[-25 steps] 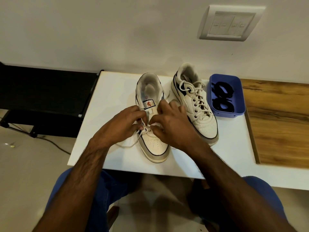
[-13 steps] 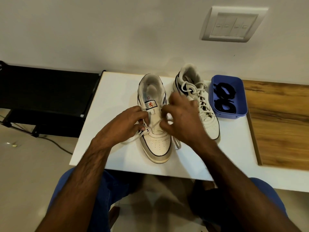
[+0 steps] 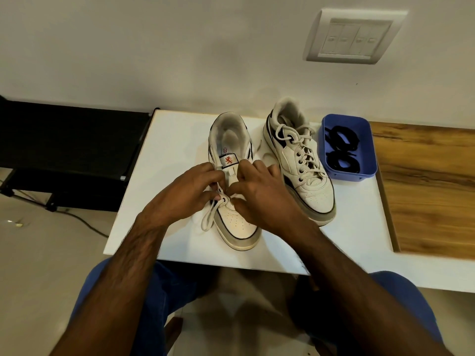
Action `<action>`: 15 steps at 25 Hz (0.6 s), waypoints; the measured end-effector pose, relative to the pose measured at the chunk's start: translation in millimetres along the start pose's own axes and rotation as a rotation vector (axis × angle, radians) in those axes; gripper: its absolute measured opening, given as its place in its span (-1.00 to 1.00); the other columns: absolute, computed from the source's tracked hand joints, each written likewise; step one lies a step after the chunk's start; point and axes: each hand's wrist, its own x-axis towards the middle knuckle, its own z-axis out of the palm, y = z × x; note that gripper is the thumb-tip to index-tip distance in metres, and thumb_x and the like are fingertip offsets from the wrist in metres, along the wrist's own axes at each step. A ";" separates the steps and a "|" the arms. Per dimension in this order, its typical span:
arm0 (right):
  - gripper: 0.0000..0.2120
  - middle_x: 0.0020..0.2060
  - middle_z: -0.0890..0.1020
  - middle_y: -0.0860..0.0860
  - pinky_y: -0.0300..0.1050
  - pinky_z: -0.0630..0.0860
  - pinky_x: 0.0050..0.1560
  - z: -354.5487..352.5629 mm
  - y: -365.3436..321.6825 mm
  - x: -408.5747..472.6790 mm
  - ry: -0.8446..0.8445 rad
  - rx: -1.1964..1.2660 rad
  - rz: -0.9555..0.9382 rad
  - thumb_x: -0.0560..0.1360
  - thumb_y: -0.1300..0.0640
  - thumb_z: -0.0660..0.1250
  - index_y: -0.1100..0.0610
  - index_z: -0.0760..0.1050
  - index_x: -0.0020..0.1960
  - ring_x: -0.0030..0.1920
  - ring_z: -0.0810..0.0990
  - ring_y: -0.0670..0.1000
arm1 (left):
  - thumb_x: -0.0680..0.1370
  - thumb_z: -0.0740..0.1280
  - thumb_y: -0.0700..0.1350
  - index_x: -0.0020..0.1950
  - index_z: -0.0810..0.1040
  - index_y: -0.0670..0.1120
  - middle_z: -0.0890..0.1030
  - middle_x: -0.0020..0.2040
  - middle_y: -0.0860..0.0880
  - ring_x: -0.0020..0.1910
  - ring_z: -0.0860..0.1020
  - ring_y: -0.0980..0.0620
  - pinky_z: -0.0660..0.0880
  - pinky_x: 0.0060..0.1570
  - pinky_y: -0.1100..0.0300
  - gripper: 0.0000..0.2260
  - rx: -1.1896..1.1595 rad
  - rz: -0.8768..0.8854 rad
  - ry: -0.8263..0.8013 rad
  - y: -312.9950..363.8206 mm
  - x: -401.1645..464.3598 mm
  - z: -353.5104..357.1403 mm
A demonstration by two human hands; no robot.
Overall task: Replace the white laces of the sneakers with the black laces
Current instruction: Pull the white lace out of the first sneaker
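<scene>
Two white sneakers stand on the white table [image 3: 167, 150], toes toward me. The left sneaker [image 3: 237, 223] is mostly unlaced; its white lace [image 3: 209, 214] trails off the left side near the lowest eyelets. My left hand [image 3: 189, 192] pinches that lace at the lower eyelets. My right hand [image 3: 259, 195] has curled fingers on the lace at the same spot, covering the sneaker's middle. The right sneaker [image 3: 305, 160] still carries its white laces, tied. Black laces [image 3: 339, 150] lie coiled in a blue tray [image 3: 370, 160] at the right.
A wooden surface [image 3: 426, 191] adjoins the table on the right. A black stand [image 3: 69, 145] sits left of the table, with a cable on the floor. A switch plate [image 3: 354, 37] is on the wall behind. My knees are under the table's front edge.
My right hand rose toward the sneaker's tongue, drawing lace out, then came back down to the lower eyelets beside my left hand. The loose lace end now hangs to the left.
</scene>
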 end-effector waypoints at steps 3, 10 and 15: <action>-0.89 -0.06 0.43 0.00 -0.01 0.12 -0.05 5.2 -3.5 2.5 -0.052 -0.006 0.046 0.46 0.05 0.45 -0.01 0.67 -0.02 -0.01 0.43 0.10 | 0.49 0.50 -0.27 0.04 0.60 -0.11 0.52 -0.03 -0.03 -0.05 0.50 -0.02 0.54 -0.02 -0.02 -0.82 0.006 -0.007 -0.005 -0.4 -0.2 0.8; -0.91 0.02 0.41 0.00 -0.01 0.15 -0.01 -0.2 -6.4 5.9 -0.111 -0.034 0.051 0.54 0.07 0.37 0.02 0.61 0.03 0.08 0.40 0.07 | 0.50 0.49 -0.26 0.04 0.60 -0.11 0.52 -0.03 -0.01 -0.03 0.51 -0.03 0.54 0.00 -0.03 -0.83 -0.002 -0.016 -0.013 -0.2 -0.2 -0.1; -0.87 0.06 0.40 0.00 0.00 0.19 0.02 2.0 -7.4 6.3 -0.108 -0.071 0.064 0.51 0.13 0.39 0.02 0.58 0.05 0.09 0.40 0.06 | 0.50 0.49 -0.27 0.05 0.60 -0.11 0.52 -0.02 -0.02 -0.03 0.51 -0.03 0.54 0.00 -0.04 -0.82 0.012 -0.020 -0.013 0.6 0.4 -0.3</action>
